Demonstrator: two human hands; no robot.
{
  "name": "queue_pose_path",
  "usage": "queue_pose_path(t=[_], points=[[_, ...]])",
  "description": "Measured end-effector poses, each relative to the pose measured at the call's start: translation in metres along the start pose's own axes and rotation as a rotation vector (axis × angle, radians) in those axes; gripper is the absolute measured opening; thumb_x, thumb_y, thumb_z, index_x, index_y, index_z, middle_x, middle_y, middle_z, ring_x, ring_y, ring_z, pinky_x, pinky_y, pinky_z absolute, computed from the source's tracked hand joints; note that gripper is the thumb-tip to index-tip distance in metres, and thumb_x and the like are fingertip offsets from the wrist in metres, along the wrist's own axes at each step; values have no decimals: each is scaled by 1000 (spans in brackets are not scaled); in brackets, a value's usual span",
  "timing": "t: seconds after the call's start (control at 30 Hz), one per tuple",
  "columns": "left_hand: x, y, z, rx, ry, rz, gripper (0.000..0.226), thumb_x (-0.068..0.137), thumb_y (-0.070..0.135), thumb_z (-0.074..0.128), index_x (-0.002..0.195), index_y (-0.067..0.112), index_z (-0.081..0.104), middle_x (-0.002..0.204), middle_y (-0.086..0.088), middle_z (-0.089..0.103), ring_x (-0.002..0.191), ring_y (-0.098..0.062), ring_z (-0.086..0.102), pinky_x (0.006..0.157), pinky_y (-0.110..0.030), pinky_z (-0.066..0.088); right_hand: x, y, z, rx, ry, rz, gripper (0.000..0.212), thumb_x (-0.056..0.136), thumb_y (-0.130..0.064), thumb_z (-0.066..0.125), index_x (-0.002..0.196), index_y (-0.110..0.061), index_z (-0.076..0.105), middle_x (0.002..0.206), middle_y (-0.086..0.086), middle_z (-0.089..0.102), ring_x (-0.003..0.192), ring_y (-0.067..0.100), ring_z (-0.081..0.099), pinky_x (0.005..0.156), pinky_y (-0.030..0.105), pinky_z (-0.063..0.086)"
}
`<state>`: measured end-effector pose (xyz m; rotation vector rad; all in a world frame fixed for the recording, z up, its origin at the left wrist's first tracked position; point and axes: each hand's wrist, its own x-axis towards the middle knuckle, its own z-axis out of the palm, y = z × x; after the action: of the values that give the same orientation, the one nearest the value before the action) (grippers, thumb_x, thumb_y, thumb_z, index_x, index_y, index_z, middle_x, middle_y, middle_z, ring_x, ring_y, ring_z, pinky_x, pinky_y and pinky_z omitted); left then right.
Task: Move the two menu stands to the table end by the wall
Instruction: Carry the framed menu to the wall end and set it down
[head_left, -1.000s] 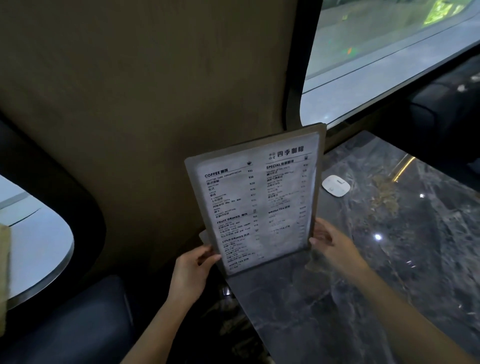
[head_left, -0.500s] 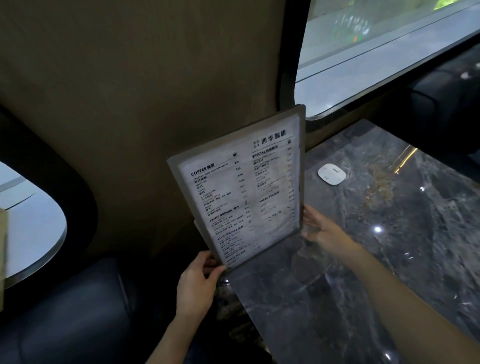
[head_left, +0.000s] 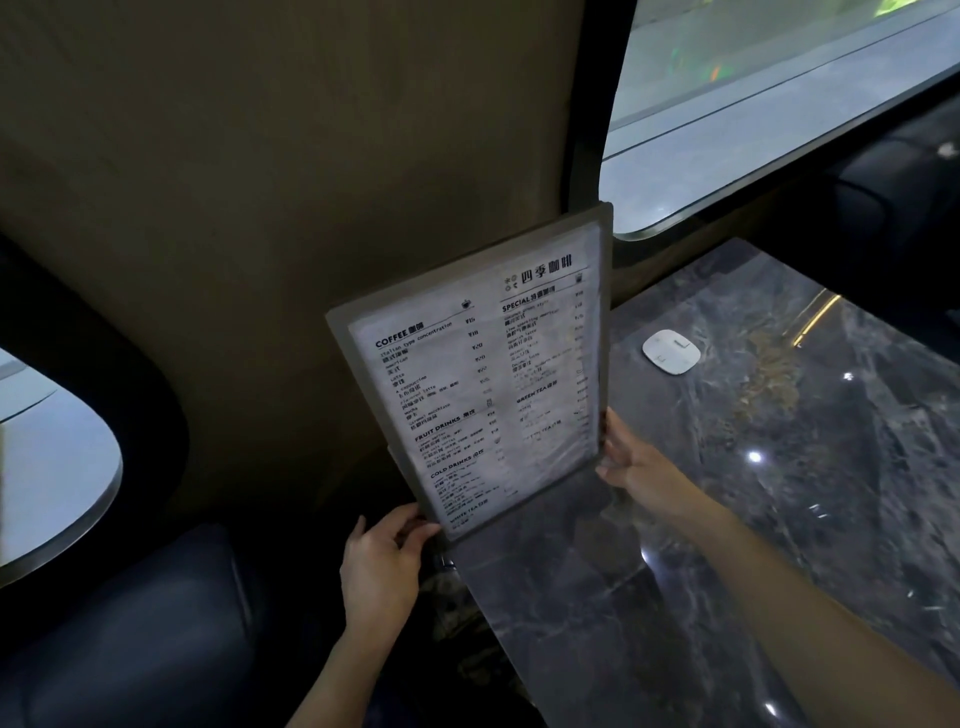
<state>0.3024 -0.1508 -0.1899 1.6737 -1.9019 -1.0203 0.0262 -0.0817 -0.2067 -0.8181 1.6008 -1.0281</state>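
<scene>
Menu stand (head_left: 483, 374) held upright at the table (head_left: 727, 519) end by the wall (head_left: 311, 182).
Left hand (head_left: 382, 558) pinches its seven-o'clock corner; right hand (head_left: 636, 465) grips its four-o'clock edge; a white puck (head_left: 671, 351) lies at two o'clock.

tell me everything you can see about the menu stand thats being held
The menu stand is a flat upright panel with a grey frame around a white printed sheet, apparently under a clear cover. Black headings read COFFEE, SPECIAL, FRUIT DRINKS, COLD DRINKS and GREEN TEA, with prices alongside. It stands tilted at the corner of the dark marble table, close to the tan wall. The left hand grips its lower left corner; the right hand holds its lower right edge. Whether its base touches the table is unclear.
</scene>
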Motion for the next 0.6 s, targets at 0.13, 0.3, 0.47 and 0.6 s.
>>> queue_pose_path(t=[0.13, 0.3, 0.47, 0.6], points=[[12, -1, -1, -7, 31, 4, 15, 79, 21, 68, 93, 21, 68, 66, 17, 60, 64, 1, 53, 113, -45, 27, 7, -12, 7, 14, -30, -12, 76, 84, 15, 42, 141, -26, 13, 131, -24, 38, 125, 0, 33, 91, 12, 41], [27, -1, -3, 13, 36, -42, 14, 80, 25, 67, 93, 21, 67, 78, 2, 72, 75, -13, 63, 102, -52, 40, 20, -21, 15, 12, 29, -20, 75, 84, 15, 41, 142, -22, 14, 135, -13, 37, 123, 3, 35, 88, 14, 40], [42, 2, -8, 25, 54, -73, 20, 81, 25, 65, 99, 18, 65, 87, -3, 71, 86, -22, 63, 93, -54, 46, 32, -30, 20, -13, 42, 3, 76, 85, 7, 45, 142, -30, 12, 131, -24, 32, 118, -2, 34, 81, 12, 41], [51, -1, -10, 13, 41, -83, 19, 80, 25, 66, 98, 18, 65, 88, -2, 72, 86, -21, 63, 94, -53, 46, 44, -36, 26, -63, 59, -34, 75, 85, 3, 50, 139, -37, 16, 119, -37, 38, 110, -13, 40, 88, 13, 37]])
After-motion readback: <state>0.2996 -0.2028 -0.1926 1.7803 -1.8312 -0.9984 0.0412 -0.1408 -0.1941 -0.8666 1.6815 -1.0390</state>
